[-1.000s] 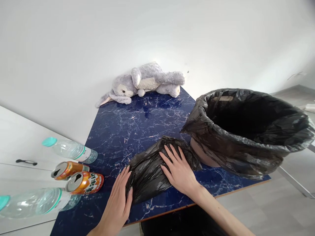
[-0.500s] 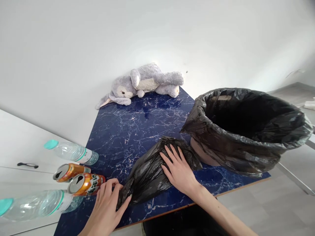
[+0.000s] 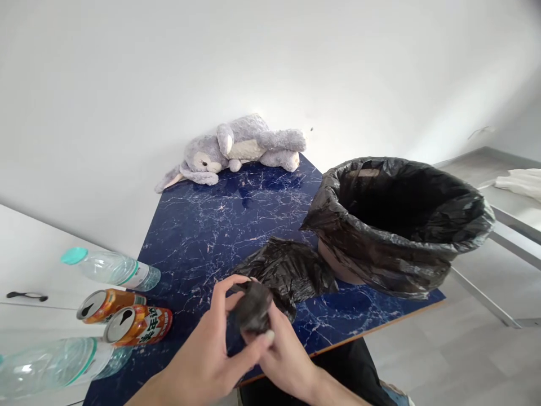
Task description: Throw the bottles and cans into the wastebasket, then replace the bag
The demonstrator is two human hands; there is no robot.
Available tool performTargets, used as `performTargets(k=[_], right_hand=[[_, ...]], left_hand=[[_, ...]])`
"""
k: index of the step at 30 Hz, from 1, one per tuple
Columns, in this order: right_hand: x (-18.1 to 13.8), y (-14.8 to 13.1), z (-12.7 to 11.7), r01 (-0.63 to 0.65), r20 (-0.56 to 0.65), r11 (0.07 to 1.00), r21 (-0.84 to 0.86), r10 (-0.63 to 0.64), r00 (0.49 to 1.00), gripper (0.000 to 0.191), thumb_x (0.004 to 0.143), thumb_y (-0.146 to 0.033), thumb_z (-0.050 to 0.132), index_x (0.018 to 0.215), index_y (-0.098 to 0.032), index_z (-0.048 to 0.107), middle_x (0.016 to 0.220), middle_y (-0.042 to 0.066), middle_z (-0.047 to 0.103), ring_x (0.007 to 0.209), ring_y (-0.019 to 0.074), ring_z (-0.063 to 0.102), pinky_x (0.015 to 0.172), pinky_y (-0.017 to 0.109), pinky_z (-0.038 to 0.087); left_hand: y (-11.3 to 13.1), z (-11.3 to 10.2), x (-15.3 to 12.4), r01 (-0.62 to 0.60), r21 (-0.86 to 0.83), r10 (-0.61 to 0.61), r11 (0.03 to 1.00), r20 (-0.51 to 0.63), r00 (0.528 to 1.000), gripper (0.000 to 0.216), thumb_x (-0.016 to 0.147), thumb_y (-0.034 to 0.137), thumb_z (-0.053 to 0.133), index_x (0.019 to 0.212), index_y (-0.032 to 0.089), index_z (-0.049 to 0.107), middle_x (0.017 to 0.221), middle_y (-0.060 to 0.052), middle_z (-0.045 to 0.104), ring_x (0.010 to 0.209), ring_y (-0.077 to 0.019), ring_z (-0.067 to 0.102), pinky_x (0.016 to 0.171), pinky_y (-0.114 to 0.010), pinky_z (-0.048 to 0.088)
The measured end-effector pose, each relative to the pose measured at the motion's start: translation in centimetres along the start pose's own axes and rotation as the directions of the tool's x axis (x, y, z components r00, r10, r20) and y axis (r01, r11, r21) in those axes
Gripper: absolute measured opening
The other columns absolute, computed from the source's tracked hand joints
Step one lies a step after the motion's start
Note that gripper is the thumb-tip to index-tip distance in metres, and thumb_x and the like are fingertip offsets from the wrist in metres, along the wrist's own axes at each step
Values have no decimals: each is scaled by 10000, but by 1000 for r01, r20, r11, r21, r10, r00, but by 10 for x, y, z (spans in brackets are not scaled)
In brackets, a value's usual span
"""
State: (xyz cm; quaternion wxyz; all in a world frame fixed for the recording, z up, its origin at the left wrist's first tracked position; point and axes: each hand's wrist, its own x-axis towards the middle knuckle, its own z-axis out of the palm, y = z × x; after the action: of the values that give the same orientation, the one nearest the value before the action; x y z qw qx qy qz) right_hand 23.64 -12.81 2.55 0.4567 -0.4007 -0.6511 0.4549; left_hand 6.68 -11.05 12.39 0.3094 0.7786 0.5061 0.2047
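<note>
A crumpled black plastic bag [image 3: 291, 268] trails over the blue marbled table [image 3: 198, 220], its near end bunched up between my two hands. My left hand [image 3: 207, 344] is curled around the bunched part from the left, thumb stretched across toward the right. From below and the right, my right hand [image 3: 287, 349] closes on the same bunch; most of its fingers are hidden behind the plastic. Just beyond the bag's far end stands a bin [image 3: 389, 248] lined with another black bag, folded over its rim.
At the left edge stand two orange drink cans [image 3: 141, 325] and two clear bottles [image 3: 112, 268] with turquoise caps. A grey plush rabbit [image 3: 240, 144] lies against the wall at the back. A metal-legged frame [image 3: 477, 293] is beyond the bin, on the right.
My right hand has left the flattened far part of the bag and joined my left hand. The bag's near end is now lifted and gathered between them. The view has shifted slightly.
</note>
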Motion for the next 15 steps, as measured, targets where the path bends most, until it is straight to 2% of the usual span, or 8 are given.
performTargets(k=[1, 3, 5, 7, 9, 11, 13, 15], right_hand=[[1, 1, 4, -85, -58, 994, 72, 89, 994, 581, 1113, -323, 493, 1686, -260, 419, 1561, 85, 650, 1416, 260, 653, 1146, 420, 586], [4, 5, 10, -266, -152, 947, 177, 294, 944, 509, 1155, -435, 410, 1597, -241, 574, 1515, 85, 687, 1404, 281, 664, 1109, 440, 610], [6, 10, 11, -401, -194, 878, 261, 454, 869, 574, 1139, -530, 428, 1573, -202, 609, 1495, 107, 694, 1389, 313, 674, 1066, 465, 636], [9, 15, 5, -438, -197, 831, 343, 520, 831, 604, 1123, -546, 463, 1593, -189, 587, 1462, 121, 714, 1347, 327, 704, 1052, 482, 642], [15, 17, -8, -410, -160, 831, 377, 494, 855, 607, 1119, -490, 499, 1648, -193, 510, 1455, 125, 720, 1338, 315, 710, 1089, 479, 618], [21, 17, -24, -352, -132, 873, 339, 414, 900, 657, 1118, -432, 513, 1719, -209, 373, 1523, 132, 671, 1370, 297, 689, 1124, 469, 593], [24, 12, -39, -287, -193, 937, 202, 325, 926, 727, 1123, -418, 496, 1767, -231, 214, 1653, 144, 538, 1458, 301, 613, 1143, 485, 582], [23, 2, -50, -255, -339, 965, -63, 220, 915, 776, 1124, -419, 481, 1782, -253, 105, 1766, 133, 353, 1577, 329, 461, 1187, 529, 547]], left_hand=[[1, 3, 1, -65, 21, 65, 998, -21, 998, 725, 996, 488, 691, 1588, 333, 303, 1383, -133, 730, 1218, -296, 761, 994, -433, 678], [-3, 5, 0, -169, 90, 177, 982, -95, 980, 715, 1001, 428, 697, 1598, 322, 318, 1488, -155, 648, 1375, -322, 663, 1120, -501, 619], [-12, 5, -1, -232, 199, 262, 952, -143, 954, 605, 1025, 324, 656, 1570, 323, 390, 1538, -132, 611, 1457, -315, 586, 1190, -530, 560], [-24, 6, 0, -284, 331, 330, 900, -92, 940, 554, 1045, 257, 618, 1567, 334, 448, 1602, -93, 581, 1531, -305, 508, 1238, -536, 505], [-36, 10, 3, -333, 446, 357, 831, 33, 934, 583, 1077, 268, 585, 1635, 340, 431, 1689, -60, 516, 1604, -310, 416, 1283, -546, 446], [-47, 18, 9, -355, 516, 337, 780, 133, 932, 657, 1107, 326, 548, 1722, 330, 315, 1759, -48, 421, 1657, -329, 324, 1320, -573, 383], [-54, 27, 16, -355, 546, 308, 759, 179, 934, 706, 1127, 376, 500, 1761, 318, 194, 1795, -38, 337, 1686, -340, 248, 1347, -593, 322], [-59, 37, 24, -357, 552, 295, 754, 201, 934, 707, 1139, 378, 457, 1767, 317, 138, 1811, -23, 283, 1699, -336, 198, 1367, -601, 265]])
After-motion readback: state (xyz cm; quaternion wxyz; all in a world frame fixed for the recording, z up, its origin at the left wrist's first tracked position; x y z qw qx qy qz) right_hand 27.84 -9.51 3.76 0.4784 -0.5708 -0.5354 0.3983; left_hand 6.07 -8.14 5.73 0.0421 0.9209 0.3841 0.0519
